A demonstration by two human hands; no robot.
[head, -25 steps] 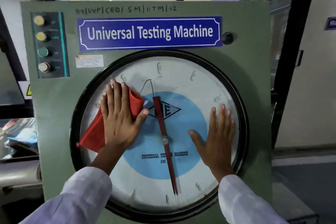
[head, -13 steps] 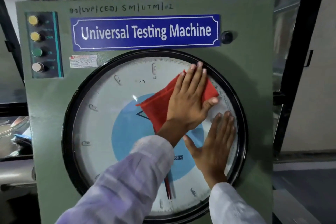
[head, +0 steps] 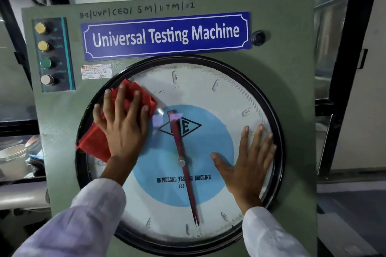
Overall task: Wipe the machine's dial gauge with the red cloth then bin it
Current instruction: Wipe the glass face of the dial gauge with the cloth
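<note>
Both hands [head: 123, 129] flat — fingers spread.

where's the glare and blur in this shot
Head view: a bright glare patch sits on the dial gauge glass just above its centre, beside the red cloth; the left hand is slightly motion-blurred; the right hand is sharper; wide-angle distortion bows the machine panel edges.
</note>
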